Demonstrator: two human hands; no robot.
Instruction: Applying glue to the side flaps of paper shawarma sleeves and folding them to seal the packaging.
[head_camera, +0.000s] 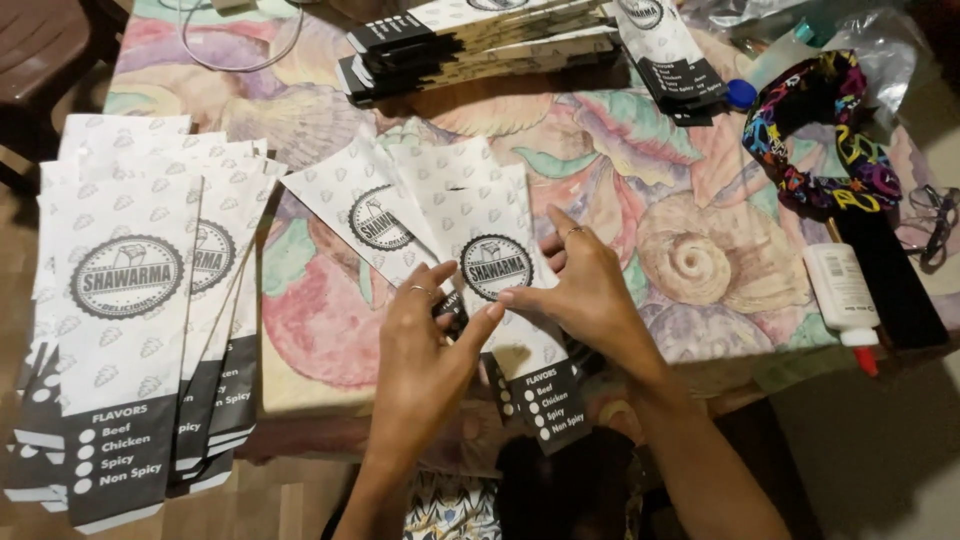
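Note:
Both my hands work on a long white paper sleeve (478, 215) with a round black emblem and a black lower end, lying at the table's near edge. My left hand (428, 340) presses its fingers on the sleeve's left side, a ring on one finger. My right hand (585, 290) pinches the sleeve's right edge next to the emblem. A second, like sleeve (352, 200) lies angled under it to the left.
A fanned pile of the same sleeves (125, 300) covers the table's left side. Another stack (480, 45) lies at the back. At the right sit a white glue bottle with a red tip (845, 295), a colourful fabric band (815, 120) and a black strip (895, 280). The tablecloth (690, 250) shows shells.

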